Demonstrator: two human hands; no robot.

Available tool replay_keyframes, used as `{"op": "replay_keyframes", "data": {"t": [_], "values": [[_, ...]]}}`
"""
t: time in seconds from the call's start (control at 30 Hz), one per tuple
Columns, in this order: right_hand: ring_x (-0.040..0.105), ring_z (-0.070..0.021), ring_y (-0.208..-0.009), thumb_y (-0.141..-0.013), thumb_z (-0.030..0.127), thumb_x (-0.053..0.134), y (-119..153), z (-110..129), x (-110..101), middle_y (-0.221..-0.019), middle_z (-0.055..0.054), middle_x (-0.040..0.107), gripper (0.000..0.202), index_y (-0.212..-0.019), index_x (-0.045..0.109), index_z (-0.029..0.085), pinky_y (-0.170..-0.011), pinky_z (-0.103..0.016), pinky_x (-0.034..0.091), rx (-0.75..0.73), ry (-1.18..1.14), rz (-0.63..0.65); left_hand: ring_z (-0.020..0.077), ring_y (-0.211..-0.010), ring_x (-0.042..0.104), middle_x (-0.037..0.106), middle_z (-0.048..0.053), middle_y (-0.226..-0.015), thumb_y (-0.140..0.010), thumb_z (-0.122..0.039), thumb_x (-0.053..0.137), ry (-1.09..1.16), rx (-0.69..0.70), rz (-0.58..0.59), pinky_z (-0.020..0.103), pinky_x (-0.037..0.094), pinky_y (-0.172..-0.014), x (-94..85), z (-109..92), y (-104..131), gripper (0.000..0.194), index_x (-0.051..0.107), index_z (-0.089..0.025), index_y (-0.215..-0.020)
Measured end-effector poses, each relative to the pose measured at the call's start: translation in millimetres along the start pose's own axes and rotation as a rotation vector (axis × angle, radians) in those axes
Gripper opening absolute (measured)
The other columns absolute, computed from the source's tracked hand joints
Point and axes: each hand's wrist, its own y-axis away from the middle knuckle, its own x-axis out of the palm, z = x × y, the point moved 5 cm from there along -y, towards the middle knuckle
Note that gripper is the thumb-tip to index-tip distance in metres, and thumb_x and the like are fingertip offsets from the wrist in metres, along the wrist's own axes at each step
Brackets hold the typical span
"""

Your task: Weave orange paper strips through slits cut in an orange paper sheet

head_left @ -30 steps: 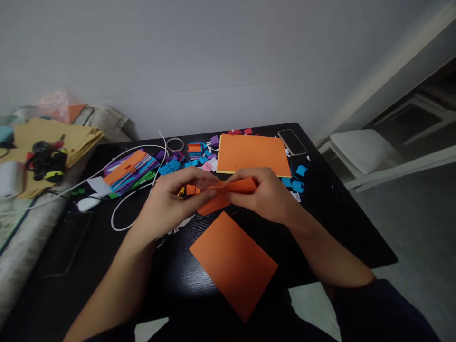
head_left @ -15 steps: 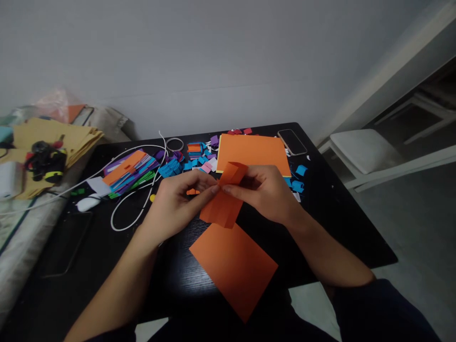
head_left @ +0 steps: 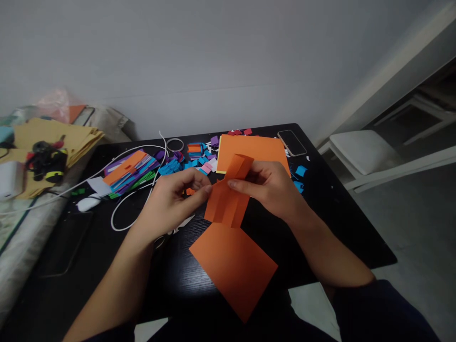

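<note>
A creased strip of orange paper (head_left: pixel 228 204) is held up over the table, its upper part folded narrow and its lower part flaring out. My right hand (head_left: pixel 276 190) pinches it between thumb and fingers at the middle. At its left edge, my left hand (head_left: pixel 178 197) is closed, the thumb meeting the paper; its fingertips are partly hidden. Below lies a flat orange sheet (head_left: pixel 233 268), turned cornerwise near the table's front edge. Scissors (head_left: pixel 174 231) lie partly covered by my left wrist.
Behind my hands lies a stack of orange sheets (head_left: pixel 254 147) among small coloured paper pieces (head_left: pixel 171 167). A phone (head_left: pixel 292 142) rests at the back right. Left are folded strips (head_left: pixel 130 168), a looping white cable (head_left: pixel 112 221) and a white mouse (head_left: pixel 89 203). A white stool (head_left: pixel 365 149) stands right.
The folded orange paper has shifted slightly right and turned upright in my right hand. My left thumb has drawn left, away from the right thumb. The scissors have come into view beside my left wrist.
</note>
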Motion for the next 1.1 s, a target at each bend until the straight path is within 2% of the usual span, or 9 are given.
{"op": "replay_keyframes", "data": {"t": [0.1,0.2,0.33,0.47,0.67,0.87,1.0,1.1], "values": [[0.076,-0.0233,-0.094,-0.08,0.032,0.086,-1.5,-1.9,-0.7,-0.096,-0.005,0.081,0.02,-0.095,0.081,0.019,-0.085,-0.036,0.061,-0.017,-0.008,-0.047,0.0148,-0.078,0.065,0.069,0.001,-0.087,-0.095,-0.027,0.068,0.086,-0.009,-0.084,0.025,0.049,-0.071,-0.4,0.6,-1.5,0.007,0.07,-0.021,-0.096],[0.075,-0.0231,-0.093,-0.08,0.034,0.086,-1.4,-4.1,2.8,-0.096,-0.005,0.081,0.021,-0.094,0.08,0.019,-0.083,-0.035,0.061,-0.041,0.009,-0.054,0.016,-0.082,0.067,0.072,0.003,-0.093,-0.095,-0.029,0.069,0.12,0.017,-0.135,0.026,0.053,-0.074,5.3,-1.7,-2.4,0.012,0.071,-0.021,-0.104],[0.074,-0.0214,-0.091,-0.083,0.036,0.084,1.7,-4.1,9.7,-0.093,-0.004,0.08,0.019,-0.092,0.08,0.02,-0.079,-0.033,0.06,-0.051,0.045,-0.009,0.0136,-0.075,0.065,0.071,0.0,-0.083,-0.097,-0.027,0.068,0.041,0.065,-0.13,0.024,0.051,-0.07,13.2,-4.4,-0.9,0.007,0.071,-0.021,-0.095],[0.074,-0.0208,-0.089,-0.083,0.034,0.084,3.7,-2.7,10.1,-0.092,-0.004,0.08,0.016,-0.091,0.081,0.02,-0.077,-0.032,0.059,-0.05,0.056,0.001,0.012,-0.071,0.063,0.069,-0.002,-0.079,-0.097,-0.024,0.066,0.011,0.076,-0.129,0.023,0.048,-0.065,13.9,-4.5,0.9,0.007,0.072,-0.021,-0.093],[0.073,-0.0199,-0.085,-0.08,0.031,0.087,0.4,-3.3,6.6,-0.09,-0.003,0.08,0.015,-0.089,0.081,0.02,-0.076,-0.031,0.058,-0.048,0.012,-0.022,0.0134,-0.07,0.062,0.069,0.0,-0.079,-0.096,-0.028,0.066,0.131,-0.028,-0.121,0.024,0.046,-0.062,15.2,1.5,-0.2,0.009,0.072,-0.021,-0.096],[0.075,-0.0218,-0.09,-0.08,0.031,0.087,-1.0,-0.6,0.9,-0.093,-0.004,0.08,0.016,-0.089,0.081,0.02,-0.082,-0.034,0.06,-0.062,0.014,-0.077,0.0121,-0.066,0.057,0.063,-0.002,-0.074,-0.094,-0.028,0.068,0.112,-0.056,-0.124,0.024,0.045,-0.061,8.0,3.7,-0.9,0.011,0.07,-0.019,-0.088],[0.075,-0.0223,-0.094,-0.082,0.028,0.085,-1.5,-1.0,-4.0,-0.096,-0.004,0.081,0.016,-0.094,0.081,0.02,-0.085,-0.034,0.06,-0.096,-0.001,-0.116,0.0123,-0.069,0.062,0.068,-0.001,-0.076,-0.095,-0.026,0.067,0.091,-0.05,-0.164,0.023,0.047,-0.065,1.7,4.2,-1.9,0.01,0.07,-0.019,-0.088],[0.075,-0.0215,-0.091,-0.082,0.028,0.085,-2.1,-3.8,-1.3,-0.094,-0.004,0.08,0.016,-0.094,0.081,0.018,-0.082,-0.033,0.06,-0.105,-0.008,-0.105,0.0122,-0.073,0.065,0.07,-0.001,-0.082,-0.095,-0.025,0.067,0.121,-0.022,-0.188,0.022,0.049,-0.066,3.9,3.2,-2.8,0.006,0.071,-0.02,-0.095]]}}
